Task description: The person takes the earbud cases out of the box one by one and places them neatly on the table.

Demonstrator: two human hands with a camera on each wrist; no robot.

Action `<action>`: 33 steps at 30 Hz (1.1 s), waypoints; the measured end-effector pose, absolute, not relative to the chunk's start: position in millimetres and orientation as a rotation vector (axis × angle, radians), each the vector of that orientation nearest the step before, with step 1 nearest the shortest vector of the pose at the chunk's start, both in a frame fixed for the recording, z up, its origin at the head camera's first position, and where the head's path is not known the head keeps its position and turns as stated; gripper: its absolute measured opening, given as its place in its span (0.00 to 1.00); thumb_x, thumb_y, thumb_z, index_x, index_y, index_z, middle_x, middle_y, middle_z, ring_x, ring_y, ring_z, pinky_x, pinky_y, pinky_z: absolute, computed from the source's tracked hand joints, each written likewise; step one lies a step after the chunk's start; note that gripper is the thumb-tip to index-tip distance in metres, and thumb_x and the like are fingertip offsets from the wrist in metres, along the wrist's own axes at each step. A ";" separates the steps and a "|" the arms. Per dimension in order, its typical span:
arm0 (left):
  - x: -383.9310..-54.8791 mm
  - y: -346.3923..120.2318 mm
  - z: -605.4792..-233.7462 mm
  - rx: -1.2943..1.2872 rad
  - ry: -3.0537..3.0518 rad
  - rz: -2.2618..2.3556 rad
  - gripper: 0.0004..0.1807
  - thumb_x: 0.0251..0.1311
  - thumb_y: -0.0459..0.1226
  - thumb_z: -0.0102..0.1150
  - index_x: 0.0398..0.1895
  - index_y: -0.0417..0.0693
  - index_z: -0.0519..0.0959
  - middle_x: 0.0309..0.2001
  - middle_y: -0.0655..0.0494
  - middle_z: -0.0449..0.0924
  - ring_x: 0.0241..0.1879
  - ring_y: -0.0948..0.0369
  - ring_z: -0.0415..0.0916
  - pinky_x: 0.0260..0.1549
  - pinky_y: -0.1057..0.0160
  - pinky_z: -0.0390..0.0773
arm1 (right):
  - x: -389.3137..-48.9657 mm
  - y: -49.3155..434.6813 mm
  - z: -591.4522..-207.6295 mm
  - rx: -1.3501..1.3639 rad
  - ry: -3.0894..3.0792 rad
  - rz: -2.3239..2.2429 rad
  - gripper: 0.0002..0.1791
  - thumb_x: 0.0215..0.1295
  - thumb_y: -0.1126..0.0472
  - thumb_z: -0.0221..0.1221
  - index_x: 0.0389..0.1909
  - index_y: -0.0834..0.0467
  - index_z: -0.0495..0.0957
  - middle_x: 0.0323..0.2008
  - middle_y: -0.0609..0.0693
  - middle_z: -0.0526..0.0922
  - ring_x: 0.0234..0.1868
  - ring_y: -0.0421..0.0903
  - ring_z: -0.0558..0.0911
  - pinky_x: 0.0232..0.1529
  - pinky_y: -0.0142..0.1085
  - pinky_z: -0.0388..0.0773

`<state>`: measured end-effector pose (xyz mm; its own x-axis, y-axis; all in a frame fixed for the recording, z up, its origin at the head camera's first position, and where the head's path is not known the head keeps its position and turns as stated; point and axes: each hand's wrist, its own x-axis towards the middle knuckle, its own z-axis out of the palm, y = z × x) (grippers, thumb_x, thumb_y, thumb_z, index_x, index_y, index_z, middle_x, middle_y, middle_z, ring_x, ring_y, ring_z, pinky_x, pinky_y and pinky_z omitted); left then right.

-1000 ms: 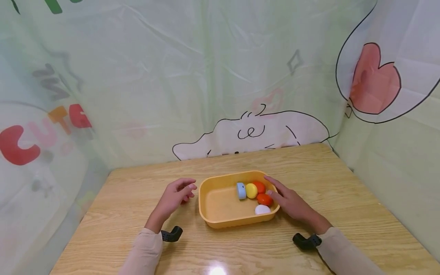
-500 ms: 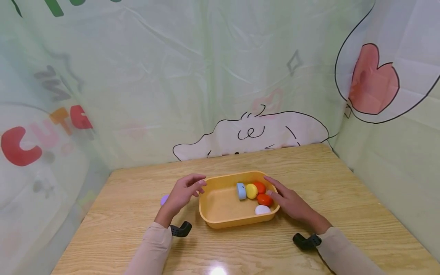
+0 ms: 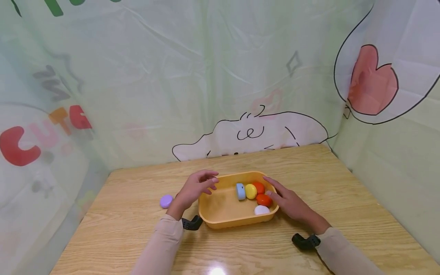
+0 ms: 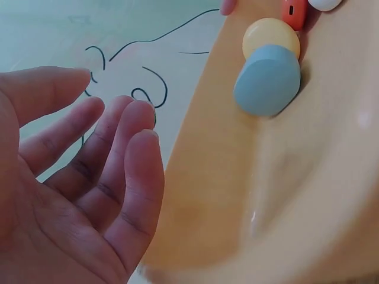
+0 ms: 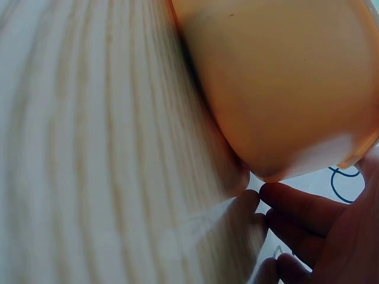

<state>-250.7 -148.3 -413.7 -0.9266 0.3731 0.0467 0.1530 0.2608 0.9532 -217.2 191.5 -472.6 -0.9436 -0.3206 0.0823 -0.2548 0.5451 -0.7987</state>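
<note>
The 2 sleeves (image 3: 159, 243) are plain beige and wrist-length. Each wrist (image 3: 176, 210) carries 1 black, angled camera housing (image 3: 193, 223) with a rounded end.

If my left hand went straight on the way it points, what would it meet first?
Perhaps the far rim of the orange tray, just ahead of your left hand. Its height is unclear, though: if it clears the rim, your right hand or the curtain behind may come first.

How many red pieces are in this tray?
2. One red piece sits toward the tray's far right corner, beside the yellow piece; the second red piece lies between the first and the white piece. The right hand may hide more.
</note>
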 end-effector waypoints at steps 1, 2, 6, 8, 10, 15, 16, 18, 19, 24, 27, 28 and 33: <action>-251.8 -146.1 -413.6 0.499 2.333 1.732 0.20 0.68 0.44 0.62 0.60 0.46 0.78 0.51 0.35 0.78 0.43 0.51 0.81 0.41 0.57 0.83 | -217.1 191.7 -472.8 -0.505 2.695 -1.378 0.32 0.80 0.47 0.46 0.79 0.47 0.52 0.76 0.61 0.55 0.73 0.66 0.58 0.66 0.65 0.56; -252.9 -143.9 -413.4 0.502 2.327 1.728 0.20 0.68 0.44 0.62 0.60 0.46 0.78 0.51 0.34 0.78 0.44 0.49 0.81 0.41 0.58 0.83 | -216.9 191.9 -473.0 -0.507 2.694 -1.379 0.32 0.80 0.47 0.46 0.79 0.47 0.52 0.76 0.61 0.55 0.73 0.66 0.59 0.66 0.65 0.56; -255.4 -134.4 -410.4 0.531 2.308 1.697 0.21 0.68 0.43 0.62 0.60 0.45 0.78 0.52 0.35 0.79 0.47 0.43 0.80 0.41 0.58 0.83 | -215.6 192.6 -472.8 -0.506 2.692 -1.386 0.32 0.80 0.47 0.46 0.79 0.47 0.52 0.76 0.61 0.55 0.73 0.66 0.59 0.66 0.65 0.56; -257.2 -129.6 -409.0 0.552 2.292 1.679 0.21 0.68 0.43 0.63 0.60 0.44 0.78 0.53 0.36 0.79 0.48 0.42 0.80 0.42 0.58 0.83 | -214.9 192.9 -473.0 -0.502 2.697 -1.383 0.32 0.79 0.46 0.46 0.79 0.48 0.53 0.76 0.61 0.55 0.73 0.66 0.59 0.66 0.65 0.56; -259.0 -124.8 -408.0 0.574 2.273 1.663 0.22 0.68 0.42 0.63 0.61 0.43 0.77 0.53 0.36 0.79 0.48 0.42 0.80 0.42 0.58 0.83 | -214.4 193.0 -473.3 -0.499 2.700 -1.382 0.32 0.79 0.46 0.46 0.79 0.48 0.53 0.76 0.62 0.55 0.73 0.66 0.59 0.66 0.65 0.56; -263.8 -112.4 -410.4 0.594 2.238 1.641 0.21 0.68 0.38 0.63 0.61 0.40 0.77 0.53 0.36 0.79 0.44 0.50 0.82 0.44 0.56 0.83 | -213.7 192.3 -474.0 -0.493 2.696 -1.379 0.32 0.79 0.46 0.46 0.79 0.47 0.53 0.76 0.62 0.56 0.73 0.66 0.59 0.67 0.65 0.56; -264.8 -110.0 -411.4 0.591 2.238 1.639 0.21 0.67 0.38 0.63 0.61 0.41 0.77 0.52 0.37 0.79 0.44 0.52 0.82 0.44 0.55 0.82 | -213.7 191.9 -473.8 -0.491 2.692 -1.380 0.32 0.80 0.45 0.46 0.79 0.47 0.53 0.76 0.62 0.55 0.73 0.66 0.59 0.67 0.64 0.56; -266.2 -105.3 -413.0 0.592 2.238 1.633 0.21 0.67 0.36 0.63 0.61 0.41 0.77 0.52 0.39 0.80 0.44 0.55 0.81 0.45 0.55 0.82 | -213.9 191.0 -473.5 -0.492 2.691 -1.377 0.32 0.80 0.46 0.46 0.79 0.47 0.52 0.76 0.61 0.55 0.73 0.66 0.59 0.67 0.64 0.56; -266.7 -103.0 -413.5 0.594 2.237 1.629 0.21 0.66 0.35 0.63 0.61 0.41 0.77 0.52 0.40 0.80 0.45 0.56 0.80 0.46 0.55 0.82 | -214.0 190.5 -473.1 -0.490 2.690 -1.375 0.32 0.80 0.46 0.46 0.79 0.47 0.52 0.76 0.61 0.55 0.73 0.66 0.59 0.67 0.64 0.56; -269.5 -90.7 -415.4 0.634 2.262 1.564 0.22 0.64 0.36 0.65 0.61 0.40 0.77 0.52 0.46 0.80 0.46 0.56 0.79 0.45 0.57 0.82 | -213.7 189.2 -470.0 -0.473 2.693 -1.362 0.32 0.80 0.48 0.46 0.79 0.47 0.53 0.76 0.62 0.55 0.73 0.66 0.59 0.67 0.65 0.55; -270.0 -83.8 -415.7 0.654 2.274 1.520 0.22 0.63 0.38 0.66 0.60 0.42 0.78 0.51 0.50 0.80 0.45 0.56 0.78 0.45 0.56 0.82 | -213.2 189.3 -468.5 -0.472 2.691 -1.359 0.32 0.80 0.47 0.46 0.79 0.47 0.53 0.76 0.62 0.55 0.73 0.66 0.59 0.67 0.65 0.55; -269.9 -81.7 -415.5 0.662 2.274 1.506 0.23 0.63 0.38 0.66 0.60 0.42 0.78 0.51 0.50 0.80 0.45 0.56 0.78 0.45 0.55 0.82 | -213.1 189.5 -468.2 -0.474 2.691 -1.359 0.32 0.79 0.47 0.46 0.79 0.47 0.53 0.76 0.62 0.55 0.73 0.66 0.59 0.67 0.65 0.55; -270.2 -72.6 -415.6 0.694 2.284 1.424 0.22 0.63 0.40 0.66 0.59 0.44 0.79 0.52 0.53 0.80 0.44 0.57 0.78 0.45 0.55 0.81 | -213.2 191.2 -468.5 -0.479 2.691 -1.360 0.32 0.79 0.44 0.46 0.79 0.46 0.53 0.76 0.61 0.56 0.73 0.66 0.59 0.67 0.65 0.54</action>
